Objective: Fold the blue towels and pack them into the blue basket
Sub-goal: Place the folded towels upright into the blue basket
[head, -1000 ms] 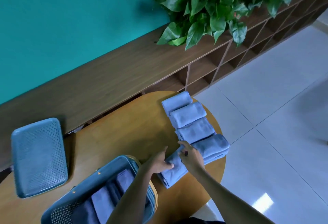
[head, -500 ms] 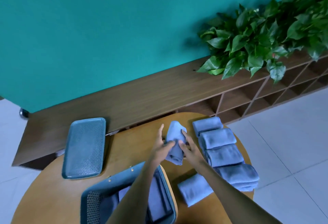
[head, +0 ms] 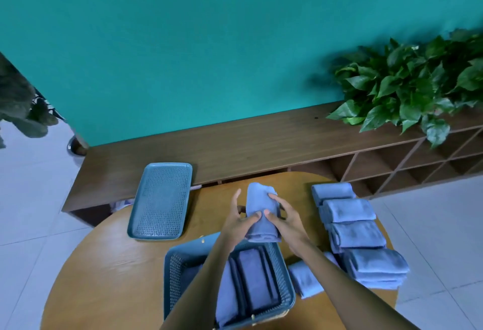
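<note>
Both hands, left hand [head: 239,222] and right hand [head: 283,221], clamp folded towel [head: 261,212] above basket [head: 172,272]; keep fold tight, lower upright beside packed towels.

Both forearms reach forward side by side. The left hand [head: 239,221] and right hand [head: 283,221] grip with curled fingers, thumbs nearly touching.

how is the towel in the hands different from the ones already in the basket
The held towel is gripped above the table by the left hand and right hand; the packed towels lie inside the blue basket. The held towel looks lighter, in open light; the packed towels look darker, shaded by the basket walls. Both are folded blue cloth.
</note>
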